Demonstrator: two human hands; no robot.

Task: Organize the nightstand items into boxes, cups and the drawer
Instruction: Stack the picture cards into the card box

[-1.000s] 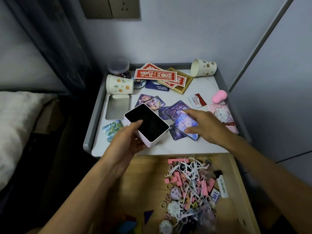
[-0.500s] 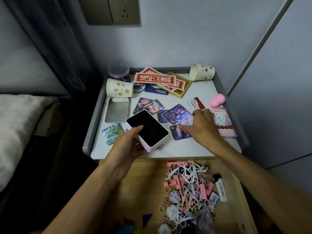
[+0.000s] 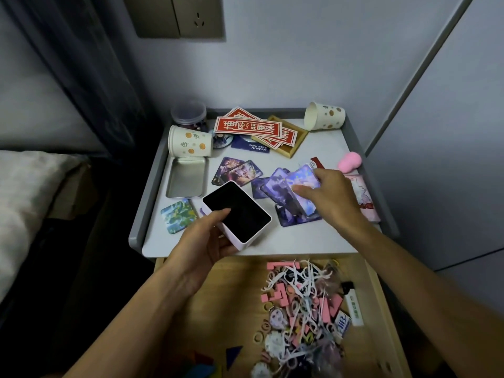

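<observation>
My left hand [image 3: 203, 242] grips a white box [image 3: 240, 214] with a dark open inside, held tilted over the front edge of the nightstand [image 3: 286, 242]. My right hand [image 3: 331, 195] pinches a shiny purple card [image 3: 302, 177] lifted over a loose spread of purple cards [image 3: 294, 216]. Two more cards [image 3: 237, 171] lie behind the box. A green card [image 3: 178, 215] lies at the front left. Below, the open wooden drawer [image 3: 240, 296] holds a heap of pink pieces, white floss picks and small rings [image 3: 302, 306].
An open metal tin [image 3: 186, 177] lies by a tipped paper cup [image 3: 189, 143]; another tipped cup [image 3: 324, 115] is at the back right. Red paper slips [image 3: 248, 126] lie over a wooden tray [image 3: 296, 144]. A jar [image 3: 188, 114], pink sponge [image 3: 350, 159] and pink packet [image 3: 364, 197] are nearby.
My right hand has picked up a shiny purple card from the spread and raised it toward the back right. My left hand still holds the white box in about the same place.
</observation>
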